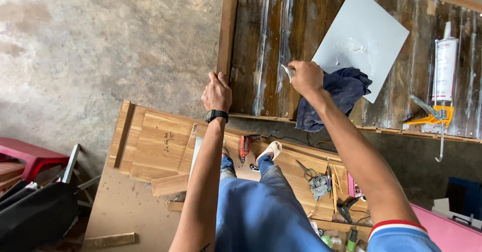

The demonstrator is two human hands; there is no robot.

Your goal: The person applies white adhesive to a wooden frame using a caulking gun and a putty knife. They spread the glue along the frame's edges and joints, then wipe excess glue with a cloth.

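Scraper (288, 71) pinched in right grip (306, 77), fingers clamped on it, pale blade tip touching dark panel (261, 41) amid white smears. Left grip (217, 92) closed on panel's wooden frame edge (227, 31), fingers wrapped round it, black watch (216, 115) on wrist. Just right of right grip, dark blue rag (339, 93) bunched on panel, partly over grey square sheet (361, 36) with a smear of white at its middle. Further right, caulking gun (439, 93) lying on panel, white tube in yellow frame, well apart from both grips. Below panel, light wooden boards (160, 141) on concrete floor (90, 46); red drill (245, 145) and white sandal (271, 149) on boards, scissors (305, 170) and grey glove (320, 185) beside blue-trousered leg (261, 212). Red stool (27, 156) at far left, black bag (35, 212) below it.
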